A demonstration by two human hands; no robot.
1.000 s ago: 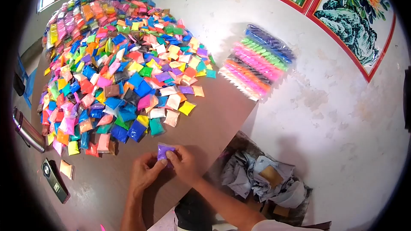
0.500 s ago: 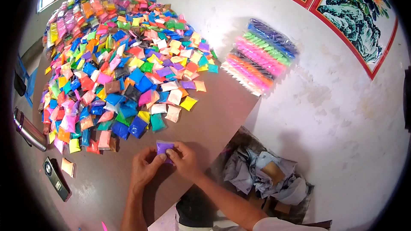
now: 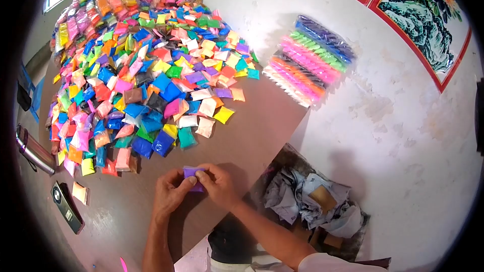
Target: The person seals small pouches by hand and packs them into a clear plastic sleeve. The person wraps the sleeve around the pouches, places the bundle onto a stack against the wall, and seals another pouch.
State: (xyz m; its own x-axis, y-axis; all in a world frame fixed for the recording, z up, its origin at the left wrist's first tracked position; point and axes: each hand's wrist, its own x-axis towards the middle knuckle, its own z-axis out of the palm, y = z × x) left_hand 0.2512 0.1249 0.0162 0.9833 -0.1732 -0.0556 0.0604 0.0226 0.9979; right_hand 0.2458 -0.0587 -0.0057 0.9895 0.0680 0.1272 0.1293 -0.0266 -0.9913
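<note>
A small purple packet (image 3: 193, 173) in clear wrapping is pinched between both hands above the brown table (image 3: 252, 131). My left hand (image 3: 170, 191) is closed on its left side, thumb on the front face. From the right, my right hand (image 3: 218, 186) grips it, its thumb pressing near the middle. The fingers behind the packet are hidden. Just beyond the hands lies a big heap of colourful packets (image 3: 161, 83), with a dark blue packet (image 3: 163, 143) and a teal packet (image 3: 187, 138) at its near edge.
At left are a steel thermos (image 3: 35, 148), a phone (image 3: 66, 207) and a lone peach packet (image 3: 79, 193). Bundles of bright twisted sticks in plastic (image 3: 310, 63) rest at the table's far right edge. Below the right edge stands a box with crumpled paper (image 3: 315, 201).
Both hands stay in nearly the same place, holding the purple packet; the thumbs have shifted slightly on it. The camera view has tilted a little.
</note>
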